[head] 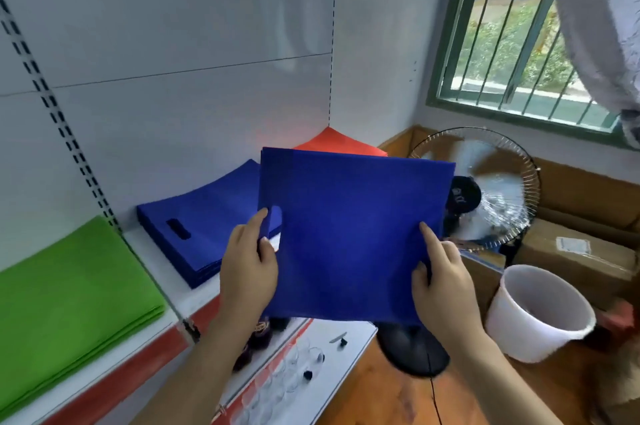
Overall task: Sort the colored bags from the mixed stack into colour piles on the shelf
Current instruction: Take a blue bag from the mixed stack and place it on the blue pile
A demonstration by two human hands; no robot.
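Observation:
I hold a flat blue bag (349, 234) in the air above the shelf's front edge. My left hand (247, 265) grips its left side by the cut-out handle, thumb over the front. My right hand (441, 280) pinches its lower right edge, forefinger stretched along the front. On the white shelf (204, 296) lies a pile of blue bags (201, 227) just left of the held bag. A pile of green bags (69, 300) lies at the far left. A red pile (334, 142) sits in the back corner, mostly hidden behind the held bag.
A standing fan (491, 189) spins to the right of the shelf, its base on the wooden floor. A white bucket (536, 313) and cardboard boxes (578, 251) stand at the right. A lower shelf (322, 355) holds small clear and dark items. A barred window is at upper right.

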